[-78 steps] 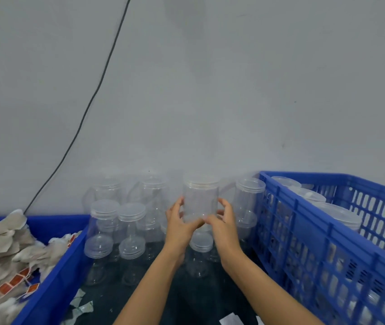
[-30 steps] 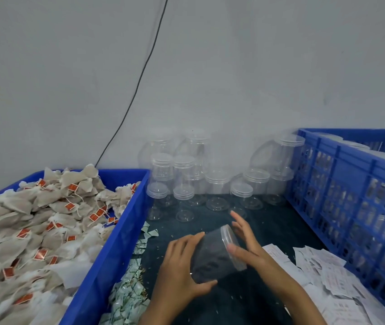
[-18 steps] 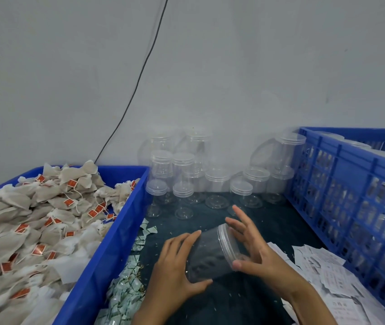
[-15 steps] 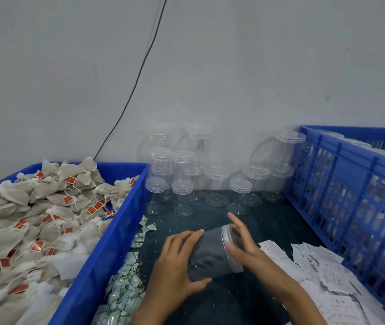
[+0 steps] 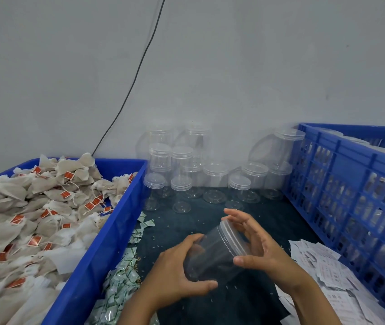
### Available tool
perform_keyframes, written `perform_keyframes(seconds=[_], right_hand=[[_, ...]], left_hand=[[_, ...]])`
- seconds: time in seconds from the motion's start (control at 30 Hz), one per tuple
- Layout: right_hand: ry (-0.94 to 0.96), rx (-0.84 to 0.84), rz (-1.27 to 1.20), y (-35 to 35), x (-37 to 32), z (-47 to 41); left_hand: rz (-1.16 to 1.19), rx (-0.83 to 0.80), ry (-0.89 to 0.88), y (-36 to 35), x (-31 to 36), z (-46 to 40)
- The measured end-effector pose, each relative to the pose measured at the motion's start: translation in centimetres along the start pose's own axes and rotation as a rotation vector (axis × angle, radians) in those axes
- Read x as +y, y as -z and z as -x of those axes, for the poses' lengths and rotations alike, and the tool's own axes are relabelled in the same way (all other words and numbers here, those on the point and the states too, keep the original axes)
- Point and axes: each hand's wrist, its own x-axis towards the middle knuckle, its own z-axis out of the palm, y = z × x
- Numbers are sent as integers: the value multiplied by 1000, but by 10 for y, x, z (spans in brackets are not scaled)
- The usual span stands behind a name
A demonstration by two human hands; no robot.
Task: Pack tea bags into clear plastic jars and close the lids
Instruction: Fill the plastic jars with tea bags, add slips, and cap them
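Just above the dark mat (image 5: 245, 308), one clear plastic jar (image 5: 212, 254) lies tilted on its side between two bare hands, its lid (image 5: 230, 233) pointing up and away toward the right. The left hand (image 5: 177, 275) wraps the jar's base end, fingers curled over the top and thumb underneath. The right hand (image 5: 255, 247) cups the lid end, its fingers spread fairly wide with the tips around the lid's ribbed rim and the thumb pressing the near side. At the back, against the grey wall (image 5: 233, 66), stand the empty jars (image 5: 215, 174), all capped and some stacked two high; about a dozen can be counted, though their clear walls blend together and the exact number is uncertain. Two blue crates flank the mat. The solid-walled left crate (image 5: 107, 240) is heaped with tea bags (image 5: 34, 219), far too many to count, each carrying a small red tag on a string; printing on the tags is too small to read. The slatted right crate (image 5: 351, 184) holds more jars seen through its openings, and three or four lids show above its rim. Beside the left crate lies a scatter of small green-and-white sachets (image 5: 121, 277), their print not legible. To the right of the hands lies a loose pile of white paper slips (image 5: 327, 273) with faint printing that cannot be made out. One black cable (image 5: 137, 66) runs down the wall behind the left crate.
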Motion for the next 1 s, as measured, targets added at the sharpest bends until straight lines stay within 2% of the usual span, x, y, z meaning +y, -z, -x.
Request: perform_keyframes(seconds=[0.23,0.47,0.6,0.7,0.77,0.83,0.9,1.0], right_hand=[[-24,-88,-78,3,-3,3],[-10,-205,-300,0,-9,4],[95,-207,-377,-8,-8,2],[111,-164,-407,-7,-10,2],[56,-127,-405,-4,-14,2],[-49,-5,-312,-5,-18,-1],[-159,148,-167,-12,-20,-8],[-200,326,-25,-19,-15,-12]], left_hand=[[552,-322,146,11,4,5],[914,-767,250,14,4,2],[992,-870,220,14,0,1],[1041,-839,191,12,4,2],[1042,-742,189,11,8,0],[975,-553,233,7,13,-2],[790,-294,245,1,15,-2],[533,-14,188,-5,15,1]])
